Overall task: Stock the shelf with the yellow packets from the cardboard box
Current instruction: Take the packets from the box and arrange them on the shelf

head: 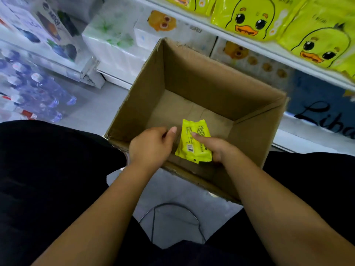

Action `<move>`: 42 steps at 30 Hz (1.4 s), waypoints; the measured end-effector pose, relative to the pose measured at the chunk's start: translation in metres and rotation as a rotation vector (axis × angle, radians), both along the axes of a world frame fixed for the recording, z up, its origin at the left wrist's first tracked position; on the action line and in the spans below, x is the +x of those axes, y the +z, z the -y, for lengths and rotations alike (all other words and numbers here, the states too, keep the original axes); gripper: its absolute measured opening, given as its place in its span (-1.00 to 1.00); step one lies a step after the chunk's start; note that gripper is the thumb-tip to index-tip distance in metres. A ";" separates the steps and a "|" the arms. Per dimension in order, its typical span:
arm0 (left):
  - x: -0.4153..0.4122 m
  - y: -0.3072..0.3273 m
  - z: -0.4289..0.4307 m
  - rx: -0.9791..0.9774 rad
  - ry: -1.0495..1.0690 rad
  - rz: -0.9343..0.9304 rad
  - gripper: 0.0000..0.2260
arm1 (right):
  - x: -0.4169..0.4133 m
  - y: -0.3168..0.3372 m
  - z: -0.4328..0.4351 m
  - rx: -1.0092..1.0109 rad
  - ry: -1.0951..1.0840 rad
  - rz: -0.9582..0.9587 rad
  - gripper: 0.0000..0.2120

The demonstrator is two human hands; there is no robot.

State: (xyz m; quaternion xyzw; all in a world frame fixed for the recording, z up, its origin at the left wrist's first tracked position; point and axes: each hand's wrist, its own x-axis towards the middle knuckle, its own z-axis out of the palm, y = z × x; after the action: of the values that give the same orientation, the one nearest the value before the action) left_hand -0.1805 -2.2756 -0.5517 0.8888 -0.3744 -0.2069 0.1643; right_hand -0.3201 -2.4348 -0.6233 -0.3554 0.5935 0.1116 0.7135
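Low in the cardboard box [192,77], centre frame: one yellow packet [194,143], barcode side up, gripped by right hand [215,148], thumb across its top face. Left hand [151,144] just left of packet, fingers loosely curled, holding nothing. Box floor lies open toward far and right walls. Shelf [249,44], upper right: duck-face packs [251,18], probably four; frame edges crop some.

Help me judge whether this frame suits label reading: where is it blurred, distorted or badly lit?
Head view: the yellow packet in the right hand is fairly sharp, though its print is too small to read; the water bottles at left are blurred; the shelf edge bows from the wide-angle lens; lighting is soft and even, with the cardboard box interior mildly shaded.
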 end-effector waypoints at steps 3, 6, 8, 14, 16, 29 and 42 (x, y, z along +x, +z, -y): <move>-0.003 0.033 0.012 -0.256 0.205 -0.512 -0.67 | -0.002 0.057 0.007 -0.132 -0.125 0.164 -0.62; -0.019 0.066 0.022 -0.438 0.282 -0.923 -0.70 | -0.009 0.104 0.001 -0.209 -0.275 0.346 -0.67; -0.037 0.080 0.026 -0.551 0.265 -1.130 -0.57 | -0.014 0.126 -0.010 -0.224 -0.411 0.458 -0.59; -0.096 0.105 0.037 -0.797 0.214 -1.196 -0.63 | -0.052 0.164 -0.043 -0.264 -0.660 0.648 -0.42; -0.109 0.111 0.042 -0.778 0.158 -1.135 -0.70 | -0.073 0.171 -0.047 -0.309 -0.672 0.676 -0.44; -0.147 0.157 0.087 -0.662 -0.214 -0.765 -0.80 | -0.198 0.227 0.026 -0.786 -0.448 0.487 -0.49; -0.203 0.155 0.173 -0.602 0.005 -0.752 -0.62 | -0.231 0.209 0.101 -0.839 -0.770 0.629 -0.87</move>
State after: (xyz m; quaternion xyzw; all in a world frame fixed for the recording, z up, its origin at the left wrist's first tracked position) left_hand -0.3835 -2.4488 -0.3967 0.6662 -0.3301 -0.3962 0.5388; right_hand -0.5511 -2.5354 -0.4139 -0.3813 0.4345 -0.5026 0.6428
